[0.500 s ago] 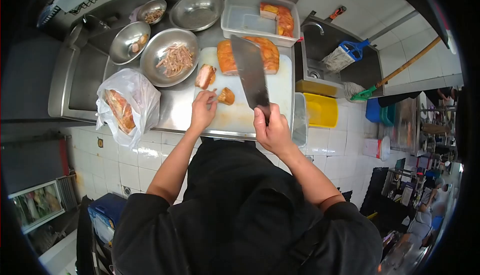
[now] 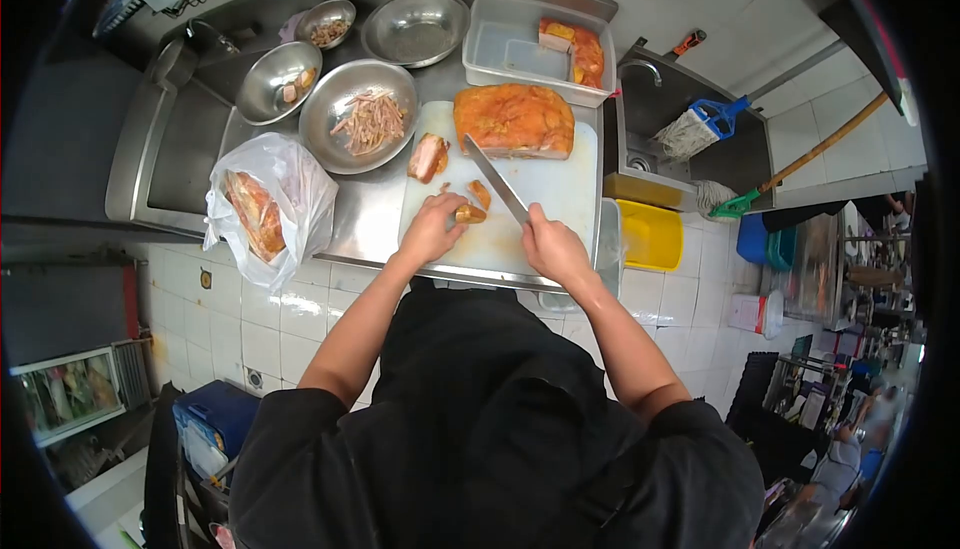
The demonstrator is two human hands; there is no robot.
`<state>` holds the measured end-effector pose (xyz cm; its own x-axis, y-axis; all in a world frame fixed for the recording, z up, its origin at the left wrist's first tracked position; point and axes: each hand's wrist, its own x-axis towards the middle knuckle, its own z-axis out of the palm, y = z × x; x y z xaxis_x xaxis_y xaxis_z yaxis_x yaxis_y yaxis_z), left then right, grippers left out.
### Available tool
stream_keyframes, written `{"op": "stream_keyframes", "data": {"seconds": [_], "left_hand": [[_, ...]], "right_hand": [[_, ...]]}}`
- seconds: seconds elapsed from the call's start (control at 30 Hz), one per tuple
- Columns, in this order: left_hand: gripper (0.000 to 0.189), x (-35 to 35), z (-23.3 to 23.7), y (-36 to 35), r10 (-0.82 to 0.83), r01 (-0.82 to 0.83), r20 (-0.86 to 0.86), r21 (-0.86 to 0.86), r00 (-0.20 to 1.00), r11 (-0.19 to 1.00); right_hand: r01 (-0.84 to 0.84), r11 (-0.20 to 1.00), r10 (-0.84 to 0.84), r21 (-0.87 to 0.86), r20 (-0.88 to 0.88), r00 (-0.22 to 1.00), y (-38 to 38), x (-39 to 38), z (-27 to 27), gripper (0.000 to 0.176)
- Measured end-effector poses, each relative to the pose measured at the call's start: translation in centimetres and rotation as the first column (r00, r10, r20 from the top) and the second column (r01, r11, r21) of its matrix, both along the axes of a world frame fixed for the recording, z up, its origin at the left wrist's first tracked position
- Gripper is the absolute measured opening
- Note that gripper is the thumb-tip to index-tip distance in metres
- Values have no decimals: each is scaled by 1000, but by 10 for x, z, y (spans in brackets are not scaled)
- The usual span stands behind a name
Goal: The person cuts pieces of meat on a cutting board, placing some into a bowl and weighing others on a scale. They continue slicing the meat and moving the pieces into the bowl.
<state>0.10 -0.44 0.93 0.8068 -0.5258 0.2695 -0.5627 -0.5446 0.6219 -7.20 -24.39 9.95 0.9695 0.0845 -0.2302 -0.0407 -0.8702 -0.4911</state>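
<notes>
My right hand (image 2: pixel 551 246) is closed round the handle of a cleaver (image 2: pixel 497 179), whose blade is seen nearly edge-on above the white cutting board (image 2: pixel 540 199). At the board's left part my left hand (image 2: pixel 432 230) has its fingertips on a small piece of browned meat (image 2: pixel 470 214). Another small piece (image 2: pixel 480 193) lies just beyond it. A thicker chunk (image 2: pixel 428 158) rests farther up the left side. Across the board's far side is a large orange-brown slab of meat (image 2: pixel 514 122).
Left of the board are a bowl of meat strips (image 2: pixel 369 125), a smaller bowl (image 2: pixel 279 84) and a plastic bag with meat (image 2: pixel 256 214). Behind stand an empty bowl (image 2: pixel 415 29) and a clear tub (image 2: pixel 515 48). A sink (image 2: pixel 690 164) and yellow bin (image 2: pixel 650 236) are at the right.
The cleaver has swung from broadside to nearly edge-on and come down. The small piece by my left hand is now in two. The view has shifted slightly.
</notes>
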Motion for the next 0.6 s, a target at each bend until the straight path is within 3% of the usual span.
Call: {"op": "stream_keyframes", "data": {"seconds": [0.03, 0.1, 0.13, 0.2, 0.33, 0.43, 0.53, 0.6], "left_hand": [[41, -1, 2, -3, -6, 6, -2, -2, 1000, 1000], [38, -1, 9, -11, 79, -71, -397, 35, 914, 997], [38, -2, 4, -13, 69, -60, -397, 34, 915, 998], [32, -9, -8, -17, 29, -23, 82, -71, 996, 997], [26, -31, -15, -8, -44, 46, 70, -36, 997, 998], [23, -40, -14, -3, -15, 26, 82, -131, 996, 991], [20, -42, -10, 2, 45, -32, 65, -184, 997, 982], [17, -42, -7, 5, 127, -114, 58, -195, 990, 974]], "right_hand": [[6, 1000, -6, -2, -2, 1000, -5, -7, -1, 19], [44, 999, -44, 1, 0, 999, -12, -22, -8, 20], [55, 998, -55, 1, 0, 998, -14, -31, -10, 20], [83, 996, -82, 26, -20, 996, -16, -49, -15, 21], [89, 995, -87, 37, -45, 995, -9, -70, -21, 22], [72, 996, -69, 62, -46, 997, 3, -73, -2, 21], [65, 983, -80, 171, 80, 994, 20, -65, 27, 20], [110, 914, -221, 391, 252, 942, 31, -62, 35, 20]]}}
